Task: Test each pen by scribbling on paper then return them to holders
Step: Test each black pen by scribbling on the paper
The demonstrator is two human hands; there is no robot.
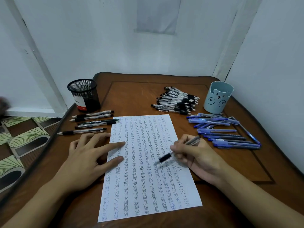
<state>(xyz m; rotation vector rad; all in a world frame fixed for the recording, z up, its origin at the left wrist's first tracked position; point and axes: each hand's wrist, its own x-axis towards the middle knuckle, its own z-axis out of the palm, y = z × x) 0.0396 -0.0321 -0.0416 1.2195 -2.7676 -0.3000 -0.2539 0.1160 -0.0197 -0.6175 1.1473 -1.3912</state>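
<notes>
- White paper (144, 178) lies lengthwise in the middle of our brown wooden table (131, 96), covered in columns of the handwritten word "test".
- Our left hand (88, 158) lies flat, fingers straight and spread, with the fingertips pressing the sheet's left edge.
- Our right hand (197, 155) pinches a clear pen (165, 157) with a black grip; its tip points down at the paper, right of the middle.
- Five similar pens (92, 122) lie side by side left of the sheet, just in front of a black mesh holder (83, 94).
- A heap of black-grip pens (177, 101) sits beyond the sheet's far right corner, beside a pale blue holder (218, 97) with a bear face.
- Blue pens (227, 134) lie scattered right of the paper, near that holder.
</notes>
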